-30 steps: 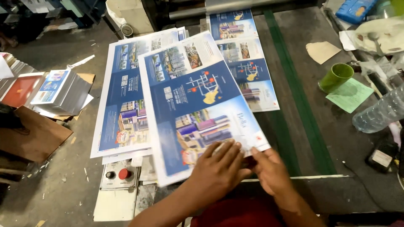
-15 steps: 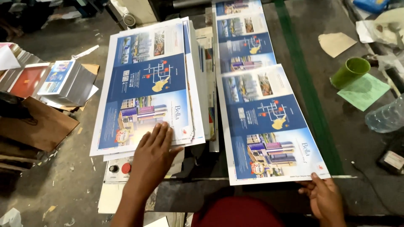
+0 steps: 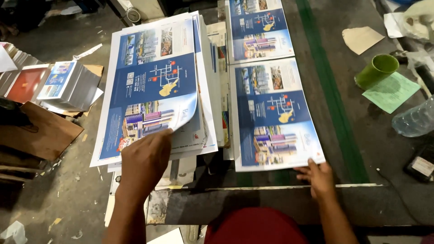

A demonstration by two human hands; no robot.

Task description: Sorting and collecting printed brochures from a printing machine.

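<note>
At the near edge of the desk (image 3: 361, 135): you stand over two lots of printed sheets, a hand on each.
Left hand (image 3: 145, 158): it rests on the near right corner of the stack of printed sheets (image 3: 153, 86) at the desk's left end; the fingers lie together on top, and the top sheet's corner curls up just above them. I cannot tell whether the thumb has a pinch on that corner.
Right hand (image 3: 320, 177): fingers spread and flat against the near edge of the single printed sheet (image 3: 275, 113), which lies flat beside the stack, close but apart from it, in line with another printed sheet (image 3: 260, 29) toward the far edge.
Step in hand: judging by the lifted corner, you are peeling the top sheet off the stack while steadying the one already laid.
Next move: it likely calls for separating one sheet only, without dragging those below.
Green cup (image 3: 376, 70): on its side near the right edge; contents not visible.
Plastic bottle (image 3: 416, 119): clear, lying near the right edge; whether it holds anything I cannot tell.
</note>
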